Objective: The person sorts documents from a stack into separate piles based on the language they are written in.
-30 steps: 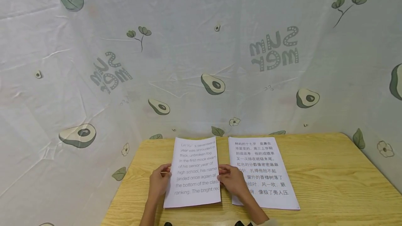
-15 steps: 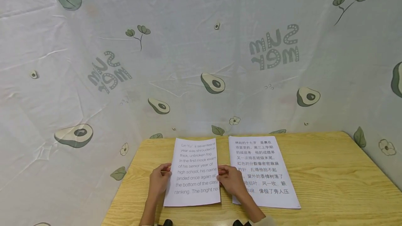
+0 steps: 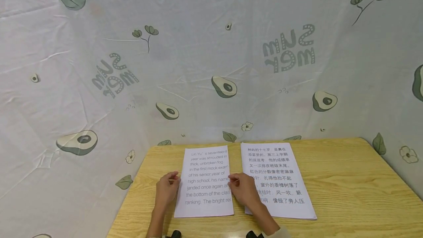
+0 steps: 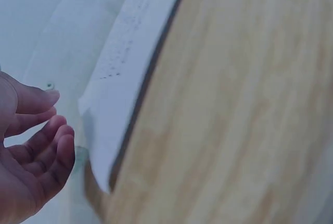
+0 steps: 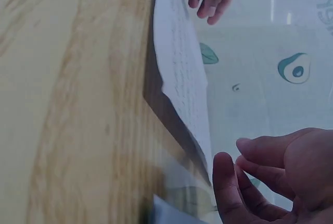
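A white sheet of paper (image 3: 206, 208) with printed English text lies at the left of the table, its near corners visible in the head view. My left hand (image 3: 166, 191) is beside its left edge; in the left wrist view the loosely bent fingers (image 4: 49, 151) are apart from the paper. On the other side my right hand (image 3: 245, 190) has its fingertips close by the right edge, over part of the Chinese-printed paper (image 3: 281, 212). Nothing shows between thumb and fingers in the right wrist view, where the sheet's edge (image 5: 182, 78) stands slightly off the wood.
A wooden table (image 3: 343, 186) carries both papers side by side, with a narrow strip of wood between them. Behind it hangs a pale curtain (image 3: 198, 65) printed with avocados and leaves. Two dark objects (image 3: 176, 234) poke in at the bottom of the head view.
The English-printed sheet, held at both sides before, has been let go and has shifted slightly lower and right. Both hands have hardly moved, their fingers now off its edges.
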The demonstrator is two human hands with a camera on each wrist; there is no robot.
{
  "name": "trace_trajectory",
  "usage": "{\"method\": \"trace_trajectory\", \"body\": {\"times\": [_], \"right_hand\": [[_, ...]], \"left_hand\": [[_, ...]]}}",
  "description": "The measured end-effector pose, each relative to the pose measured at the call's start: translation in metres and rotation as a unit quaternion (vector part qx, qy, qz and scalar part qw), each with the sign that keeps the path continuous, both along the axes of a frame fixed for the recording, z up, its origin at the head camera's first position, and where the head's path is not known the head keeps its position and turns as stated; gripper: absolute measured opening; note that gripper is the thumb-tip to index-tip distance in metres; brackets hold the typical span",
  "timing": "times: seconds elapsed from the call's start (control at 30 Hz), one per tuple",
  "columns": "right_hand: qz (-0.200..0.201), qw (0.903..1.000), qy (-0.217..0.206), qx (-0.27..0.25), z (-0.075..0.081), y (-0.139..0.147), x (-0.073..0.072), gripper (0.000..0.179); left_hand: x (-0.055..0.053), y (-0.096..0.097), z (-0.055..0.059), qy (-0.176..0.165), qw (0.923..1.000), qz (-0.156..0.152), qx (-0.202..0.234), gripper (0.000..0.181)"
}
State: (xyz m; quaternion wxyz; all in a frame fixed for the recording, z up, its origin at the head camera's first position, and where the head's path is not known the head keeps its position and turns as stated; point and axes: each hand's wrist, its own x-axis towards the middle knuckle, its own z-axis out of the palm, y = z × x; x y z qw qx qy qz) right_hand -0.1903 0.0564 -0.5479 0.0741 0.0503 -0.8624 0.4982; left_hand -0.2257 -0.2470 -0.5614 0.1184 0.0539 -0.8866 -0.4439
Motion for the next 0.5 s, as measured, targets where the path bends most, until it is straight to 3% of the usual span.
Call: {"method": "trace_trajectory", "body": {"times": [0.27, 0.5], "right_hand": [[-0.026, 0.9995, -0.013, -0.010, 0.007, 0.025, 0.004, 0.027], [-0.053, 0.9974, -0.043, -0.024, 0.012, 0.056, 0.007, 0.032]], "left_hand": [[0.002, 0.012, 0.012, 0.008, 1.0000, 0.000, 0.001, 0.032], [0.001, 0.037, 0.013, 0.015, 0.9998, -0.010, 0.005, 0.034]]}}
